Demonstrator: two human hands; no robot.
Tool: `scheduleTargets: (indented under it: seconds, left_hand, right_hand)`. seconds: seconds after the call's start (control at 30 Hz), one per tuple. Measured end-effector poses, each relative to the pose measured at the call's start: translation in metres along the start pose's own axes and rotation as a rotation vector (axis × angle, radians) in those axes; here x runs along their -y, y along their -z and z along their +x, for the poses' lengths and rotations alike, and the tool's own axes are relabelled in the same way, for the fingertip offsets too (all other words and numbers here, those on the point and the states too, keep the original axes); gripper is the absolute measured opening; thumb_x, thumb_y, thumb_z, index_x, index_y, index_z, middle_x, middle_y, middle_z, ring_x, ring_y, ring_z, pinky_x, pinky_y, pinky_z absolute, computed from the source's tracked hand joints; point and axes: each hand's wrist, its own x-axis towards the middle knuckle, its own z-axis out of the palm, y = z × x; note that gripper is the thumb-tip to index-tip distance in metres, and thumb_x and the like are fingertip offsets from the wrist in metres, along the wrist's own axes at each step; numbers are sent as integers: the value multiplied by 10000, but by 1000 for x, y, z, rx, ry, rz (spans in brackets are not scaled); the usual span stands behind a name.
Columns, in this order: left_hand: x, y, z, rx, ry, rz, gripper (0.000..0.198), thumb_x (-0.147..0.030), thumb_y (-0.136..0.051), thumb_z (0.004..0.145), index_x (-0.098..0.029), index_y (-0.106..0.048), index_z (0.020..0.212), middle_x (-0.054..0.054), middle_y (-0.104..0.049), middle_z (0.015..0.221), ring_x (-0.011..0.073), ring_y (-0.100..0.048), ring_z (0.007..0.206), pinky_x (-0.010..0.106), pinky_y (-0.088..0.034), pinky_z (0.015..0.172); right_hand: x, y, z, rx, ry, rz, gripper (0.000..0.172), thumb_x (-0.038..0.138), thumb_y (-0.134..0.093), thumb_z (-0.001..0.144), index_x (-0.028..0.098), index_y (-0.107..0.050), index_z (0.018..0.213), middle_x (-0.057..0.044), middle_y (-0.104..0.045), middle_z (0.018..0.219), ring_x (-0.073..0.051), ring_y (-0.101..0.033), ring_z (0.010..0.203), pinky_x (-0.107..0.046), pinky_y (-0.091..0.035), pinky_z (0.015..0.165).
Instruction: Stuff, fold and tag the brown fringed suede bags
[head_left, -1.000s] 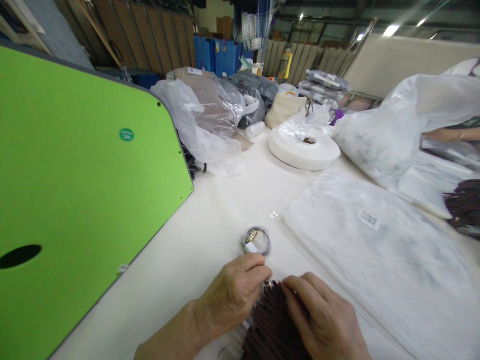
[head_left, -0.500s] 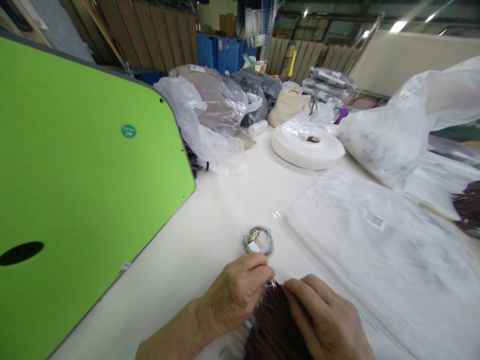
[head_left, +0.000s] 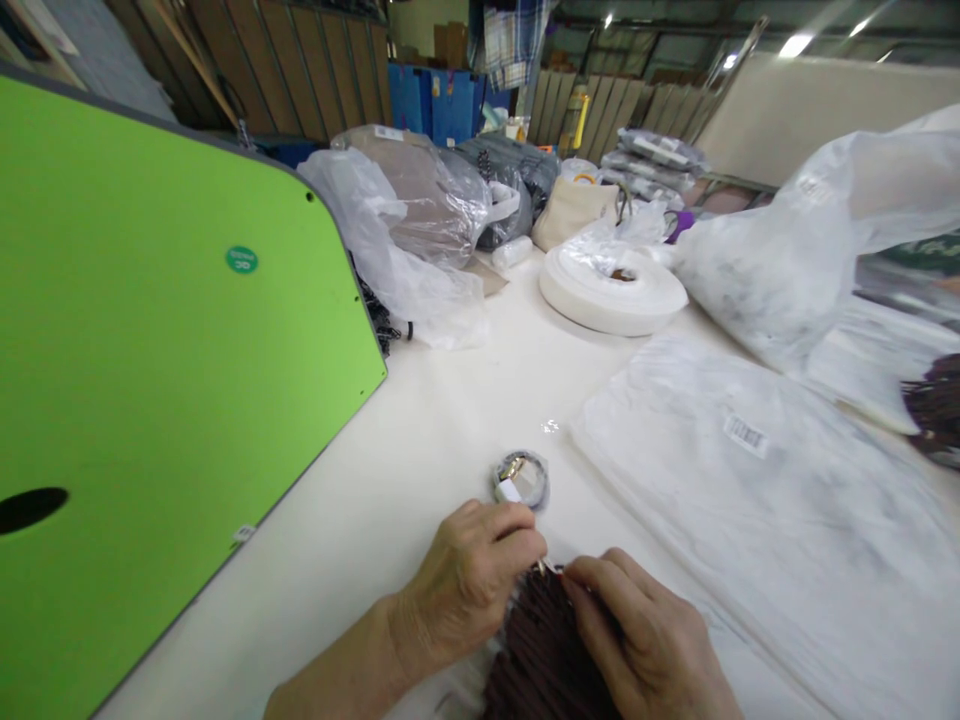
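A bundle of dark brown cords [head_left: 544, 640] lies at the near edge of the table, under and between my hands. My left hand [head_left: 469, 575] is closed in a pinch at the top end of the bundle, where a small gold-coloured tip shows below the fingers. My right hand [head_left: 649, 625] pinches the same end from the right, its thumb and forefinger close to the left fingertips. What exactly sits between the fingertips is mostly hidden. Just beyond my left hand lies a small coiled ring-shaped item in clear plastic [head_left: 534, 470], with a white tag and a gold-coloured part.
A green board [head_left: 172, 390] stands along the left. To the right lies a flat clear plastic bag with a barcode label [head_left: 697, 440]. Farther back are a white tape roll [head_left: 600, 305], bagged goods [head_left: 427, 195] and a beige bag [head_left: 574, 215]. More brown cords [head_left: 937, 400] lie far right.
The view has shifted slightly. Both hands keep their pinch at the end of the cords, with only small finger movement; a small pale piece now shows between the fingertips.
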Motion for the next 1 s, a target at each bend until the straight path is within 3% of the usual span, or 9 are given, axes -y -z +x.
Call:
scheduleTargets:
  seconds: [0.23, 0.3, 0.43, 0.63, 0.73, 0.87, 1.0]
  left_hand:
    - [-3, -7, 6, -99, 85, 290, 251, -46, -316, 841, -134, -550, 869, 73, -520, 817, 163, -480, 689, 276, -447, 610]
    - [-1, -8, 6, -121, 43, 310, 246, -42, -307, 860, -122, -539, 854, 61, -516, 770, 153, -469, 667, 260, -440, 599]
    - [2, -6, 7, -122, -69, 262, 302, -58, -339, 876, -154, -513, 648, 16, -451, 669, 117, -399, 591, 214, -355, 527]
    - [6, -5, 8, -36, -66, 145, 280, -85, -388, 865, -171, -597, 699, 1, -434, 689, 106, -396, 617, 208, -329, 551]
    - [4, 2, 10, 81, -23, 85, 247, -54, -397, 795, -176, -612, 798, 24, -466, 754, 137, -430, 691, 245, -360, 611]
    - [3, 13, 11, 258, 37, 113, 246, -82, -470, 671, -171, -594, 865, 62, -478, 852, 191, -439, 776, 329, -371, 679]
    - [8, 16, 9, 260, 40, 111, 174, -106, -558, 679, -179, -581, 835, 47, -478, 843, 191, -439, 787, 331, -366, 694]
  right_hand:
    - [2, 0, 0, 35, -23, 17, 189, 285, -363, 942, 243, -538, 884, 14, -556, 692, -101, -588, 557, -185, -461, 532]
    - [2, -1, 0, 43, -29, 26, 192, 284, -363, 942, 244, -543, 890, 13, -560, 698, -100, -588, 561, -184, -465, 539]
    - [1, -1, -1, 44, -17, 41, 181, 263, -371, 938, 242, -545, 895, 8, -572, 714, -100, -593, 578, -180, -454, 523]
    - [0, -2, 0, 40, -13, 62, 169, 265, -380, 937, 239, -542, 894, 15, -565, 701, -93, -582, 565, -177, -447, 520]
    - [0, -1, 1, 8, -21, 73, 145, 261, -395, 932, 241, -535, 899, 21, -554, 689, -91, -575, 548, -176, -442, 507]
    - [1, 2, 1, -141, -17, 107, 86, 216, -433, 914, 232, -518, 915, 32, -536, 667, -88, -572, 558, -176, -441, 528]
    - [5, 3, 0, -102, -6, 131, 116, 252, -429, 922, 245, -544, 934, 30, -542, 677, -86, -570, 550, -170, -441, 517]
